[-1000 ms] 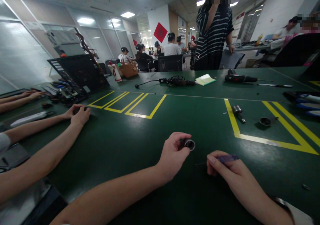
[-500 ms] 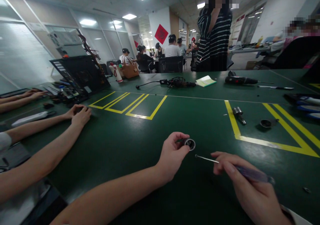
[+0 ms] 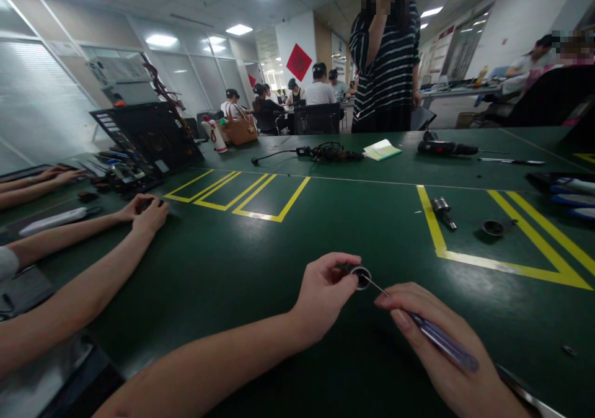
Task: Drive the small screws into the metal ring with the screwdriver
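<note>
My left hand (image 3: 320, 297) pinches a small round metal housing (image 3: 361, 278) above the green table, its ring-shaped opening turned toward the right. A screwdriver (image 3: 446, 342) with a translucent purplish handle is held in my right hand (image 3: 441, 331). Its thin shaft slants up to the left and its tip is inside the mouth of the housing; what it touches there is hidden. Beyond my hands, within yellow tape lines, lie a stepped metal shaft part (image 3: 444, 212) and a metal cup-shaped piece (image 3: 495, 227) with a short arm.
A power tool (image 3: 446, 147), a pen (image 3: 511, 161), a notepad (image 3: 382, 150) and a coiled cable (image 3: 330, 152) lie across the back. A small metal bit (image 3: 569, 350) is at the right. At the left are a co-worker's hands (image 3: 149, 214). A person in stripes (image 3: 385, 64) stands behind the table.
My right hand has brought the screwdriver left, its tip going from beside the housing into its opening. My left hand with the housing has shifted slightly right and down. The standing person has moved left.
</note>
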The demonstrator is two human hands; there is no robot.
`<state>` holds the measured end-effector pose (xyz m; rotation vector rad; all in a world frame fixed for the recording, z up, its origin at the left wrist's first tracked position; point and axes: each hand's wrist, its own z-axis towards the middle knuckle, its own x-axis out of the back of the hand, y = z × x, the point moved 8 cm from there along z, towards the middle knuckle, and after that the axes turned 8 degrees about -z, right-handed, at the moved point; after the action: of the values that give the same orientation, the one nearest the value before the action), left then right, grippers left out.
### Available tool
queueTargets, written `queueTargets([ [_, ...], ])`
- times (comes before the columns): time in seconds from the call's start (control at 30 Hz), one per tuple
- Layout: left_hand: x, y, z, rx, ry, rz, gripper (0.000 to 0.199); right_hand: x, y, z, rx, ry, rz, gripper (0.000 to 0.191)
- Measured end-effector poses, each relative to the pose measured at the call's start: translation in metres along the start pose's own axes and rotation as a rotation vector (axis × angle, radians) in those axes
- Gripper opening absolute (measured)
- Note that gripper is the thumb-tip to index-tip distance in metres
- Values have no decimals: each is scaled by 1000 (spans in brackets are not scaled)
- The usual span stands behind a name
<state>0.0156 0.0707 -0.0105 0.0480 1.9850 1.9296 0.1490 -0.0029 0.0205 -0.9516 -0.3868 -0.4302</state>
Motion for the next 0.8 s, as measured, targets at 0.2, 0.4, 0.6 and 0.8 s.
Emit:
queueTargets([
  [0.2, 0, 2, 1, -30, 9, 57, 16, 0, -8, 2, 67, 10, -60, 15],
  [0.4, 1, 4, 1, -57, 17, 112, 14, 1, -12, -1, 137, -1, -122, 19],
  [0.6, -2, 4, 0, -57, -15, 103, 14, -2, -19, -3, 230, -36, -195, 30],
  [0.8, -1, -6, 10, -49, -85, 99, 26, 4, -9, -6, 142, 40, -161, 21],
])
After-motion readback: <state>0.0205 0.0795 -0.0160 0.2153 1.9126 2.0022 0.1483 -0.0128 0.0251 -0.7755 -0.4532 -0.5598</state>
